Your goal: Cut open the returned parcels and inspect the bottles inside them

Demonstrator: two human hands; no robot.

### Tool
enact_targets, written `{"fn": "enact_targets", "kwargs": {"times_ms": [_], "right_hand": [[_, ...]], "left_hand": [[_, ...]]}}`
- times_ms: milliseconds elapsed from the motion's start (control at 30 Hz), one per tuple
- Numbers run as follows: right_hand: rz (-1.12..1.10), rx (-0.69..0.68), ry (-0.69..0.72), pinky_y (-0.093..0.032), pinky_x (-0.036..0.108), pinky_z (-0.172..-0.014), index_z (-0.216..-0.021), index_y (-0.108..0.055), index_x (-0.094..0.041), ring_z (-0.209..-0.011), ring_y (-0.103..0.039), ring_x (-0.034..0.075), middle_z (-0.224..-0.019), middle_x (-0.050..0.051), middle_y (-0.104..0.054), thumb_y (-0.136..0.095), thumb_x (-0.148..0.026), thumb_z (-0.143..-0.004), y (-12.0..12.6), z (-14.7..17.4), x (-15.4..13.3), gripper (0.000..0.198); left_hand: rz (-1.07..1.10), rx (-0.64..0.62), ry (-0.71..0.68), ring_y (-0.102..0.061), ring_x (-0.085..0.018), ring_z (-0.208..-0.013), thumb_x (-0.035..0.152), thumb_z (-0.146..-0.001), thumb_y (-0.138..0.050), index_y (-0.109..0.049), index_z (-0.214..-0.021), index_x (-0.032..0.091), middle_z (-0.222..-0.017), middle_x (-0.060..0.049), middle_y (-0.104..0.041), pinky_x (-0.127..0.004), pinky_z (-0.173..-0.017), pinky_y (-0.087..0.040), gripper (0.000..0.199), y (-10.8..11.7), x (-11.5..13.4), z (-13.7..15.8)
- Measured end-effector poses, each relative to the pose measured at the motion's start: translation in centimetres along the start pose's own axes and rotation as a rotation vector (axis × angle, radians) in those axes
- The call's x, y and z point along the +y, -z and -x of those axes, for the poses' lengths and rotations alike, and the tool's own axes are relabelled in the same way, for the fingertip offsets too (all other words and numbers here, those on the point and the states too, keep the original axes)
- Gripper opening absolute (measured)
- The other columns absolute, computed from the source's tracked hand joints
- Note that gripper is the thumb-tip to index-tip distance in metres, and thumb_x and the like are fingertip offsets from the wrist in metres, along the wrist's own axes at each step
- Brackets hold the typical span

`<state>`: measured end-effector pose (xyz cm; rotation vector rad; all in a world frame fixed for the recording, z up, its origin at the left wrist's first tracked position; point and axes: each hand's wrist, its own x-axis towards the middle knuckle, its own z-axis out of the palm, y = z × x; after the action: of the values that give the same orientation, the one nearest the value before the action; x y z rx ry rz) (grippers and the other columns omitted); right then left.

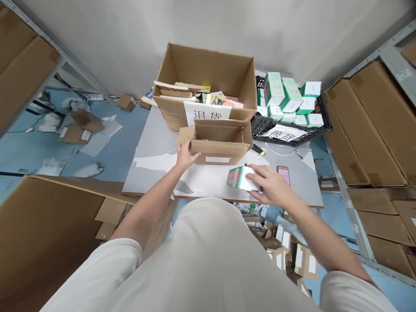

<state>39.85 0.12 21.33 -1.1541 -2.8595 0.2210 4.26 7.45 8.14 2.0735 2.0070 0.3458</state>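
Observation:
My right hand [271,184] grips a small white and green carton [242,178] with a pink patch on its end, held over the front of the table. A small open cardboard box [219,148] with a blank white label stands in the middle. My left hand [186,156] holds that box at its left front corner, thumb along the front and fingers by the left flap. The inside of this box looks bare where it shows; its bottom is hidden.
Behind stands a large cardboard box [211,65] of packets. A black crate [279,135] of similar cartons is at right. A box cutter [258,149] and phone [284,174] lie on the table [152,147]. Big open carton [48,234] at left; shelves [367,125] at right.

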Motion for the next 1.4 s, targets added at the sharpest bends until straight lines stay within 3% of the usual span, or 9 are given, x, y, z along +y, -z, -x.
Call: {"fn": "enact_targets", "kwargs": {"times_ms": [100,200,333,467,600,700,967,1233,1400], "right_hand": [[-0.058,-0.069,0.029,-0.051,0.041,-0.086,-0.124,-0.058,-0.025,-0.12,-0.05,0.031,-0.142,0.011,-0.048,-0.059,-0.034,-0.083,-6.9,-3.4,-0.7,0.042],[-0.109,-0.076,0.055,-0.052,0.043,-0.086,-0.124,-0.058,-0.023,-0.119,-0.051,0.032,-0.141,0.013,-0.049,-0.062,-0.031,-0.082,-10.6,-6.2,-1.0,0.043],[-0.216,-0.058,0.147,-0.052,0.046,-0.088,-0.128,-0.055,-0.025,-0.12,-0.051,0.033,-0.141,0.013,-0.048,-0.068,-0.033,-0.08,-11.7,-8.0,-1.0,0.05],[-0.522,0.029,0.188,-0.046,0.049,-0.101,-0.133,-0.051,-0.028,-0.129,-0.046,0.032,-0.144,0.012,-0.045,-0.074,-0.038,-0.076,-12.4,-7.2,0.0,0.063],[-1.01,0.31,-0.077,-0.047,0.047,-0.102,-0.142,-0.035,-0.033,-0.141,-0.034,0.029,-0.156,0.012,-0.025,-0.075,-0.049,-0.073,-14.4,-4.4,0.4,0.081],[-1.201,0.388,-0.215,-0.048,0.046,-0.101,-0.142,-0.032,-0.035,-0.138,-0.039,0.026,-0.153,0.012,-0.032,-0.069,-0.051,-0.078,-15.6,-3.4,-0.4,0.076],[-0.701,0.381,0.014,-0.047,0.048,-0.103,-0.11,-0.064,-0.023,-0.118,-0.057,0.026,-0.122,0.012,-0.064,-0.06,-0.039,-0.088,-14.6,-5.6,-0.5,0.028],[-0.51,0.203,0.055,-0.045,0.047,-0.106,-0.116,-0.066,-0.019,-0.134,-0.044,0.03,-0.147,0.016,-0.042,-0.051,-0.042,-0.092,-15.4,-5.1,-0.4,0.037],[-0.585,0.188,-0.06,-0.039,0.047,-0.112,-0.132,-0.056,-0.025,-0.138,-0.04,0.027,-0.156,0.009,-0.03,-0.043,-0.042,-0.096,-16.7,-4.4,-0.5,0.042]], "left_hand": [[0.106,0.184,0.084,-0.016,-0.032,-0.147,0.048,-0.083,-0.056,-0.005,-0.152,0.01,-0.156,-0.021,-0.026,-0.054,-0.118,-0.011,0.095,-0.7,0.4,3.0],[0.233,0.387,-0.053,-0.012,-0.036,-0.147,0.049,-0.079,-0.062,-0.013,-0.152,0.012,-0.156,-0.023,-0.022,-0.058,-0.117,-0.014,0.095,-1.9,2.1,7.5],[0.346,0.063,-0.459,-0.04,-0.031,-0.137,0.052,-0.074,-0.07,-0.024,-0.149,0.019,-0.147,-0.018,-0.043,-0.048,-0.112,-0.036,0.094,-3.8,5.4,10.5],[0.428,-0.07,-0.417,-0.046,-0.034,-0.132,0.055,-0.061,-0.081,-0.031,-0.146,0.017,-0.144,-0.02,-0.046,-0.048,-0.108,-0.04,0.106,-4.3,7.1,8.2],[0.5,-0.092,-0.323,-0.053,-0.032,-0.125,0.053,-0.058,-0.083,-0.046,-0.134,0.019,-0.133,-0.016,-0.056,-0.046,-0.105,-0.042,0.091,-3.6,7.2,7.0],[0.585,-0.096,-0.223,-0.057,-0.031,-0.117,0.053,-0.053,-0.086,-0.048,-0.129,0.02,-0.126,-0.014,-0.059,-0.044,-0.099,-0.045,0.091,-3.4,7.4,7.5],[0.75,-0.062,-0.186,-0.058,-0.028,-0.113,0.056,-0.049,-0.086,-0.045,-0.123,0.021,-0.123,-0.012,-0.059,-0.041,-0.095,-0.047,0.091,-4.4,7.5,8.3],[0.724,-0.002,-0.259,-0.058,-0.032,-0.117,0.06,-0.05,-0.084,-0.042,-0.132,0.019,-0.128,-0.016,-0.057,-0.046,-0.099,-0.048,0.101,-5.2,6.6,8.4],[0.605,0.062,-0.525,-0.043,-0.034,-0.135,0.057,-0.061,-0.078,-0.029,-0.144,0.02,-0.146,-0.024,-0.041,-0.052,-0.106,-0.043,0.103,-6.5,5.6,9.0]]}}
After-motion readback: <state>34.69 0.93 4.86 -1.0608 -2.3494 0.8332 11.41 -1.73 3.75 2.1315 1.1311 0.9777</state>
